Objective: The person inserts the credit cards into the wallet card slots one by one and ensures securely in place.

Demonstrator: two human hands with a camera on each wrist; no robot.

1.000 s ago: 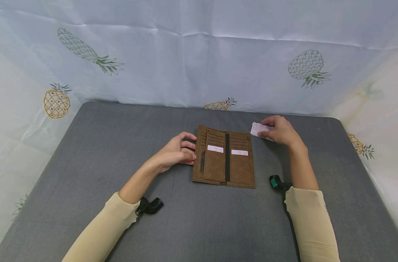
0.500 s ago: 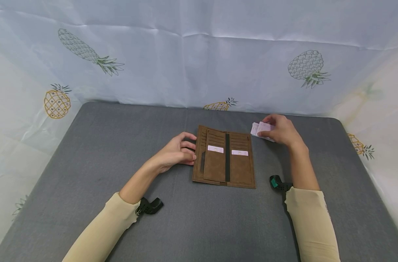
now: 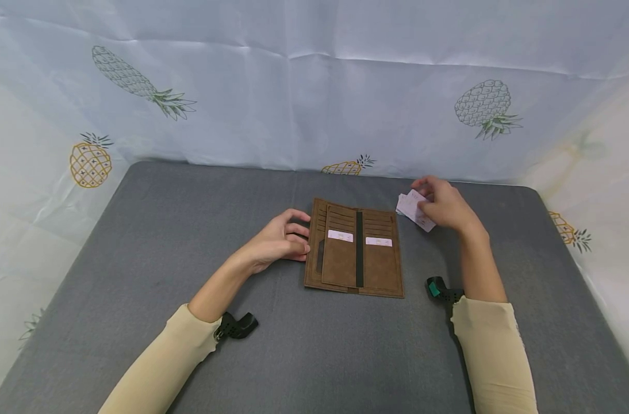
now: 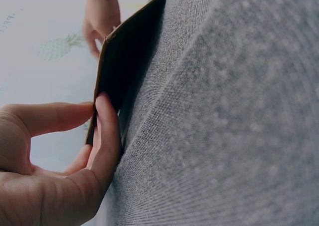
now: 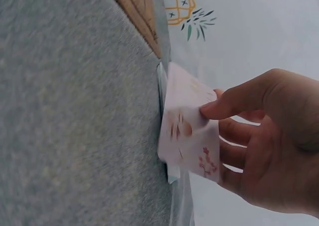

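Card (image 5: 187, 131) is pinched by the right hand (image 3: 446, 207) near far edge of worktop (image 3: 314, 356), left hand (image 3: 273, 242) gripping wallet (image 3: 380, 269).

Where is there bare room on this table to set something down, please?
The table is bare between the left sleeve and right sleeve, nearer than the wallet, and left of the left hand. Crowded: the wallet's left edge, pinched by that hand, and its far right corner, where the right hand holds a card over other cards.
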